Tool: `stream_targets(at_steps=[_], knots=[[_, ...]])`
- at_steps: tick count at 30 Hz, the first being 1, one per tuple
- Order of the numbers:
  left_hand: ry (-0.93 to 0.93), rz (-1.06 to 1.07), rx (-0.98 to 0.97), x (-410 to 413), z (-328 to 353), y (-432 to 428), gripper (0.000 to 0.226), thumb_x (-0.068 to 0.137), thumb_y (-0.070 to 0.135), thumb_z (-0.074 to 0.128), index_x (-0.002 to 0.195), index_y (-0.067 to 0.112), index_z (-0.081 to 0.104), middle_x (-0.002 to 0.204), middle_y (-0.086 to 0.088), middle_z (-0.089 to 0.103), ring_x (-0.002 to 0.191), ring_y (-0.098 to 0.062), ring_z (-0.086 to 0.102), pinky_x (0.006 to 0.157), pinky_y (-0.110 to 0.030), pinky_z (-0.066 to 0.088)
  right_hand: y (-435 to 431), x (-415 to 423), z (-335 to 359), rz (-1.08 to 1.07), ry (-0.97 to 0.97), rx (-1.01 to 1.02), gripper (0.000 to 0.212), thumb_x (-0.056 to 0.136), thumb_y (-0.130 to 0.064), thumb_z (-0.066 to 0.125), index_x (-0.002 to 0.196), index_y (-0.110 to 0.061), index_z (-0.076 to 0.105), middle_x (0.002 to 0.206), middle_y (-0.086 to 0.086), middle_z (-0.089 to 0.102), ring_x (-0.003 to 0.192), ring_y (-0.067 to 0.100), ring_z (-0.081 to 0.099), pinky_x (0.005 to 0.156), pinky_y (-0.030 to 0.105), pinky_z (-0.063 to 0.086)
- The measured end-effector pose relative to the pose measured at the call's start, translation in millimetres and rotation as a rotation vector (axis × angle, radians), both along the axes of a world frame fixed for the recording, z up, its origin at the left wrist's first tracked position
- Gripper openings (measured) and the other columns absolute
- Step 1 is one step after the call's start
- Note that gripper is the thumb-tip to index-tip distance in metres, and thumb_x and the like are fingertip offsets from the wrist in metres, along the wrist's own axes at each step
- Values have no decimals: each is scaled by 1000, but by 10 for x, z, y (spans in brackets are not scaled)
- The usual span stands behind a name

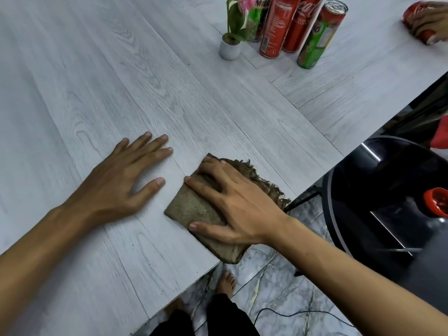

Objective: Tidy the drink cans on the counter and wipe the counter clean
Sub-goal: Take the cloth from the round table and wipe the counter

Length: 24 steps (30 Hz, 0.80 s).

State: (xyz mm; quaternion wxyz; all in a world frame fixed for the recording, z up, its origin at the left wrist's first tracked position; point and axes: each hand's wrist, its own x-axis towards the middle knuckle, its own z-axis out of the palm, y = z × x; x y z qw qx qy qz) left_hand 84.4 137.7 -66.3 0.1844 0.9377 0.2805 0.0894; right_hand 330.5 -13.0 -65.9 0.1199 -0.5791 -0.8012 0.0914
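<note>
A home dining spot: wood-grain counter (121,69), potted flower (230,44), drink cans (291,27), marble floor tiles (274,299), bare feet (225,282).

The person wears black trousers (218,318), with forearms (351,275) and feet (225,282) bare.

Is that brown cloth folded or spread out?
Folded: the cloth lies as a thick pad, layered at its near corner, under the right hand.

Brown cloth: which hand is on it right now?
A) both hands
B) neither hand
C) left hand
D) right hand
D: the right hand lies spread on the brown cloth at the counter edge; the left hand rests flat on bare counter beside it, not touching it.
</note>
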Motion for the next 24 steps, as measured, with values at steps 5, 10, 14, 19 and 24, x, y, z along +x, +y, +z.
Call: stream_targets(at_steps=[5, 10, 14, 19, 24], knots=[[-12, 12, -6, 76, -6, 88, 65, 98, 52, 42, 159, 30, 36, 169, 17, 22, 158, -7, 12, 129, -42, 11, 254, 110, -13, 31, 5, 26, 83, 94, -69, 54, 155, -14, 44, 155, 15, 39, 151, 30, 30, 121, 45, 29], [-21, 30, -6, 257, 11, 168, 66, 96, 53, 42, 157, 28, 39, 168, 15, 25, 157, -7, 15, 129, -39, 10, 530, 421, 19, -15, -10, 68, 77, 95, -66, 55, 151, -13, 49, 148, 16, 44, 140, 32, 42, 116, 43, 36], [-40, 34, -3, 422, 6, 215, 66, 95, 54, 44, 156, 28, 42, 168, 15, 27, 157, -6, 16, 129, -38, 10, 660, 772, 61, -137, -23, 65, 74, 96, -64, 54, 150, -13, 50, 148, 16, 45, 135, 31, 46, 114, 42, 38], [-54, 29, -2, 642, 19, 213, 64, 95, 54, 46, 154, 29, 45, 166, 14, 31, 156, -7, 20, 128, -42, 14, 562, 1098, 75, -296, 37, 76, 70, 94, -58, 62, 147, -11, 54, 144, 15, 47, 130, 32, 50, 112, 41, 39], [-46, 14, 2, 768, 24, 181, 64, 95, 54, 47, 153, 27, 46, 166, 13, 32, 156, -8, 21, 129, -37, 11, 258, 1218, 52, -422, 69, 58, 73, 92, -59, 60, 149, -14, 52, 147, 13, 45, 132, 30, 47, 112, 40, 39]])
